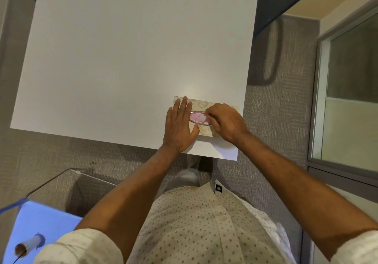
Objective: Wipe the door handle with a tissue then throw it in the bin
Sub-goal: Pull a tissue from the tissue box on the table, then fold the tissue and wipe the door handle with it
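The fingertips of the right hand (226, 121) are pinched together at the oval opening (197, 118) of a tissue box (204, 105); the grip is closed there, apparently on the pink tissue (196, 117) seen in the slot, though the contact itself is hidden by the curled fingers. The left hand (180, 125) is laid flat and open on the left end of the box, fingers spread and pointing away from the body, with the thumb resting along the near edge of the opening; nothing is grasped by it. The tissue is seen inside the slot, between the two hands, and not yet drawn clear of the box.

The box, patterned in beige with pale swirls, is set near the front right corner of a white table (122, 59). The rest of the table surface is bare white. Both forearms are extended from rolled cuffs of a cream shirt (204, 222) printed with small dots.

Grey carpet (276, 120) is seen around the table. A clear-walled bin (81, 190) is placed on the floor at the lower left, beside a pale blue surface (41, 222) from which a short cylindrical object protrudes. A glass panel in a grey frame (347, 89) is seen at the right edge. No door handle can be identified with certainty in the view.
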Demonstrator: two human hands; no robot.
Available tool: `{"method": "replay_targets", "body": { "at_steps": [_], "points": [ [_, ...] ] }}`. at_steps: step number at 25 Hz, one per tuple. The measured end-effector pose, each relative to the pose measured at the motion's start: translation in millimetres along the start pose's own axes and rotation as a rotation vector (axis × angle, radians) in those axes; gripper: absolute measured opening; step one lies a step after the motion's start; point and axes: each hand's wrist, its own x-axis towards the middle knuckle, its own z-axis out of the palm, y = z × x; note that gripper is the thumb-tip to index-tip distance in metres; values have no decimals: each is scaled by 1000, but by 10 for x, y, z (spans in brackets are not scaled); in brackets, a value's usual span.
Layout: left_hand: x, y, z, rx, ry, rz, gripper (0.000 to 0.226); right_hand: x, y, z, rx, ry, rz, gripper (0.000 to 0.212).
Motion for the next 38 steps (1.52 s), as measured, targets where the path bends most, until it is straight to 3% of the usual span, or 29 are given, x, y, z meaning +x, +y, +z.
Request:
{"method": "replay_targets", "body": {
  "at_steps": [6,16,20,23,34,38],
  "points": [
    [-1,5,-11,-2,-1,2,84,-162,-84,18,385,49,212,9],
    [8,228,-84,18,-7,-91,76,-264,-238,-169,996,324,555,11],
    [-44,855,-191,-540,160,-151,29,-567,-185,-364,1066,450,647,12],
    [-66,1426,-245,-881,-6,-137,3,-943,-91,-552,1133,553,664,11],
    [-646,3675,91,-965,-369,284,4,-3124,467,-1194,1180,1050,792,19],
    [-1047,4457,368,-941,-513,303,14,-4002,716,-1340,1270,1206,878,14]
  ]
}}
